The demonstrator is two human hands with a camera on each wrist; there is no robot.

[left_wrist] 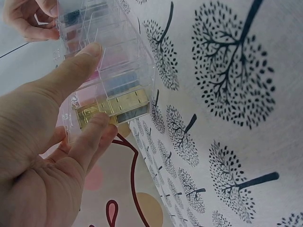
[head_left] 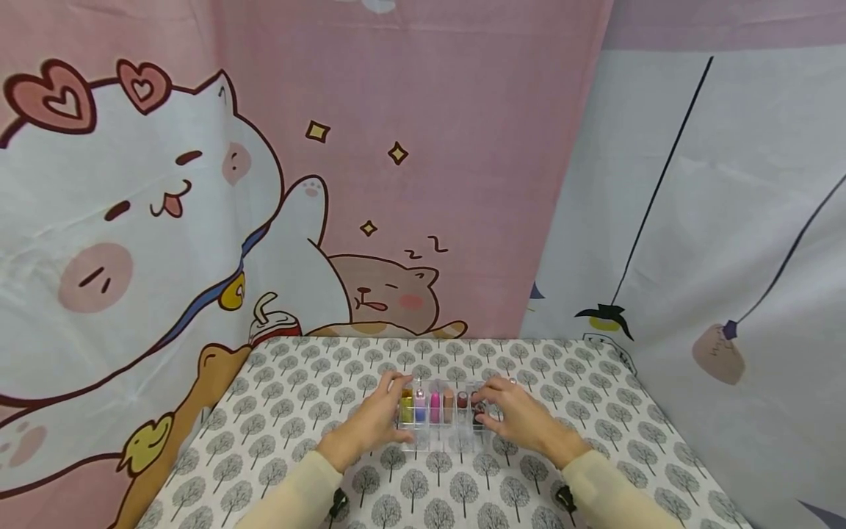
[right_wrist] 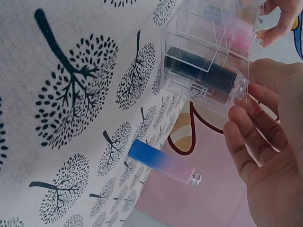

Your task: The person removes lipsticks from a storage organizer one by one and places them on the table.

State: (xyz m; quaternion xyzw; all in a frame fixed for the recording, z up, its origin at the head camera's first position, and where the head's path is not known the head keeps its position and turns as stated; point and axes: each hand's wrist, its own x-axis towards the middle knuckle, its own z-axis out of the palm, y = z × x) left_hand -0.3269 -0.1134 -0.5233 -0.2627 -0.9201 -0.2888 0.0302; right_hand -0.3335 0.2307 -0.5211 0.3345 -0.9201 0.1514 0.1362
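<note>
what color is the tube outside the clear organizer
The tube fades from blue to pink, best seen in the right wrist view.

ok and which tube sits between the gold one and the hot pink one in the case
A pink-and-blue tube sits between the gold tube and the hot pink tube, in the head view.

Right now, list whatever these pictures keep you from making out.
Rest of the left hand, right wrist view: cut off at the top right corner.
Full outline of the dark tube, head view: partly covered by the right hand.
Any lettering on the gold tube, head view: too small.
</note>
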